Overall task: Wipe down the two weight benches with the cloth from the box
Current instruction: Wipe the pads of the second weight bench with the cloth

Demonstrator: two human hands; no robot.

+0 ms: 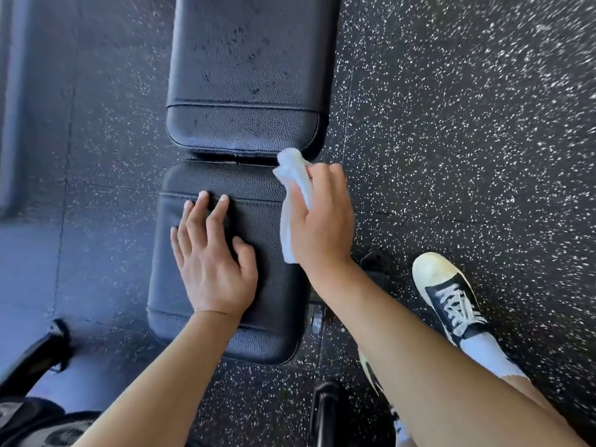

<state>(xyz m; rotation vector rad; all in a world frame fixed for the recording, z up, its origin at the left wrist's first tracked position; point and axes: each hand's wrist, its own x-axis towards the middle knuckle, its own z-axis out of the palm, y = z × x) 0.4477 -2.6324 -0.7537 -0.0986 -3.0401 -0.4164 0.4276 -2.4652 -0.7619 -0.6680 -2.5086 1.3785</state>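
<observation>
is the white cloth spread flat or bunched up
Bunched up: the white cloth is crumpled in the right hand, hanging in folds at the black padded bench edge.

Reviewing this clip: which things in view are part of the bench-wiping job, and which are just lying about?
Part of the job:
black padded weight bench
white crumpled cloth, in the right hand
left hand, resting flat on the seat pad

Lying about:
black-and-white canvas sneaker
black speckled rubber floor
</observation>
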